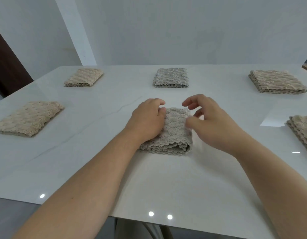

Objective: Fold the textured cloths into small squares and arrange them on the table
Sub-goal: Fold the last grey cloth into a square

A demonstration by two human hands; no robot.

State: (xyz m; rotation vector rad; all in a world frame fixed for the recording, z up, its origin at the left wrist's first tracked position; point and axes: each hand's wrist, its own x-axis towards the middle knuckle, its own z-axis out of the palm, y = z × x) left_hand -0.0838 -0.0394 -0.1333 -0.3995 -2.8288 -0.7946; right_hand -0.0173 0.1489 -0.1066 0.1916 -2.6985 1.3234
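Observation:
A folded grey-beige textured cloth (175, 133) lies in the middle of the white table (166, 178). My left hand (147, 119) rests flat on its left half, fingers curled over the far edge. My right hand (211, 121) hovers at its right edge with fingers spread and holds nothing. Folded squares lie around it: a beige cloth (28, 118) at the left, another beige cloth (83, 77) at the far left, a grey cloth (170, 77) at the far centre, a beige cloth (276, 81) at the far right, and one cloth (302, 130) cut off by the right border.
The table's near edge (114, 216) runs across the bottom, with the floor below it. A pale wall stands behind the far edge. A dark door (8, 66) shows at the left.

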